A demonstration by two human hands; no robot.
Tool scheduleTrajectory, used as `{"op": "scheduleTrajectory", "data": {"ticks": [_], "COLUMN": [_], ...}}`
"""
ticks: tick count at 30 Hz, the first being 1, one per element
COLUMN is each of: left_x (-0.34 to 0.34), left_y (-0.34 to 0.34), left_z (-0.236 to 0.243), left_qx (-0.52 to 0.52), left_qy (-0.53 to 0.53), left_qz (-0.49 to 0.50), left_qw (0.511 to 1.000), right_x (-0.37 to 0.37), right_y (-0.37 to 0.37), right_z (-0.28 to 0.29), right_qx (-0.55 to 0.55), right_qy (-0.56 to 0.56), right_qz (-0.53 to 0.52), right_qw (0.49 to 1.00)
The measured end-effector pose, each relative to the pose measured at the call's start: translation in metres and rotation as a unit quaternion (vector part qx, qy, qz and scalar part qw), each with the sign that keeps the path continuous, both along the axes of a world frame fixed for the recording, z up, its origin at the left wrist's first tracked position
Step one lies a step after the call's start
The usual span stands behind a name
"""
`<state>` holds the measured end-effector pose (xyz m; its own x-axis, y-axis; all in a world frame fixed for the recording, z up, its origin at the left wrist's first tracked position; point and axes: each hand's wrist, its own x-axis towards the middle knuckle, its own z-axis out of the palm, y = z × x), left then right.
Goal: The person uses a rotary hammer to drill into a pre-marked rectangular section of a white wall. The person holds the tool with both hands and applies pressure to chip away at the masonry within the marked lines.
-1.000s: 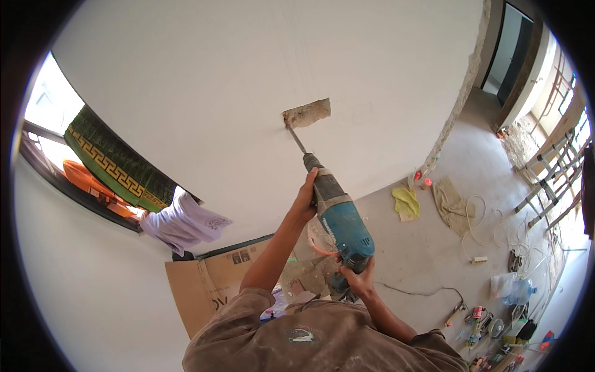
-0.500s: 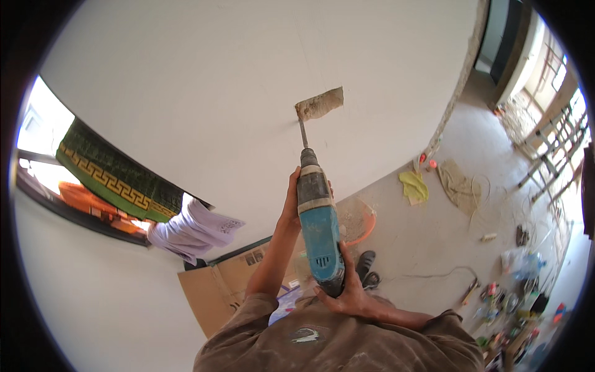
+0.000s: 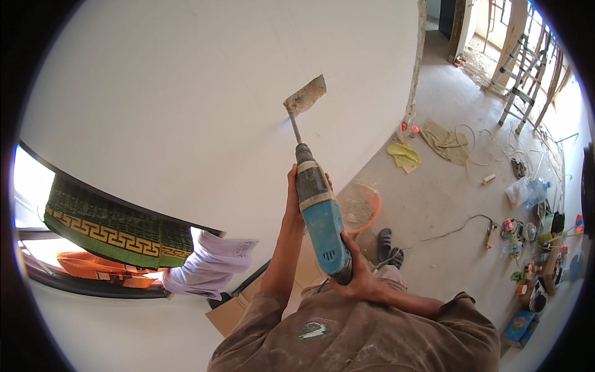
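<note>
A blue and dark grey rotary hammer (image 3: 323,226) is in both my hands, pointing up at the white wall (image 3: 204,80). My left hand (image 3: 294,197) wraps the dark front housing behind the chuck, its fingertips showing on the far side. At the rear, my right hand (image 3: 361,273) closes around the handle; the trigger is hidden. The long steel bit (image 3: 295,129) meets the lower left end of a chipped, rough patch (image 3: 305,95), where bare plaster or masonry shows. Whether the bit is turning cannot be told.
An orange-rimmed tub (image 3: 374,214) and cardboard (image 3: 229,317) lie below me. Towels, one green (image 3: 118,226), hang at the window. A yellow cloth (image 3: 404,156), power cord (image 3: 455,229), scattered tools and bottles cover the floor at right; a ladder (image 3: 520,80) stands farther off.
The view has turned, so floor and ladder show more fully at right. The rotary hammer now slants more to the upper left. Both hands keep their grip, and the bit stays at the patch's end.
</note>
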<state>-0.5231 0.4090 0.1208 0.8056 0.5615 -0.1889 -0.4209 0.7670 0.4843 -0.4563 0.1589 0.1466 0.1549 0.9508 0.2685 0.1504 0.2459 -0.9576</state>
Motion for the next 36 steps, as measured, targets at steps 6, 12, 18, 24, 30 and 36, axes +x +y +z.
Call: {"op": "scheduleTrajectory", "data": {"ticks": [6, 12, 18, 24, 30, 36], "left_x": [-0.02, -0.018, 0.008, 0.059, 0.081, 0.101], "left_y": [0.023, 0.03, 0.049, 0.021, -0.012, -0.019], "left_z": [-0.026, -0.027, -0.026, -0.034, -0.022, -0.002], "left_qx": [-0.007, 0.015, 0.129, 0.149, 0.126, 0.108], "left_qy": [-0.082, -0.05, 0.085, 0.169, 0.169, 0.148], "left_qz": [-0.04, -0.044, -0.008, -0.003, 0.071, 0.132], "left_qw": [0.996, 0.998, 0.988, 0.974, 0.975, 0.974], "right_x": [-0.028, -0.038, -0.017, 0.003, 0.065, 0.141], "right_y": [0.023, 0.027, 0.039, 0.013, -0.017, -0.007], "right_z": [-0.035, -0.056, -0.082, -0.114, -0.099, -0.063], "right_qx": [-0.023, -0.02, 0.058, -0.022, -0.012, -0.044], "right_qy": [0.031, 0.033, 0.008, 0.25, 0.227, 0.296], "right_qz": [0.013, 0.027, -0.093, -0.082, -0.028, 0.038], "right_qw": [0.999, 0.999, 0.994, 0.964, 0.973, 0.953]}}
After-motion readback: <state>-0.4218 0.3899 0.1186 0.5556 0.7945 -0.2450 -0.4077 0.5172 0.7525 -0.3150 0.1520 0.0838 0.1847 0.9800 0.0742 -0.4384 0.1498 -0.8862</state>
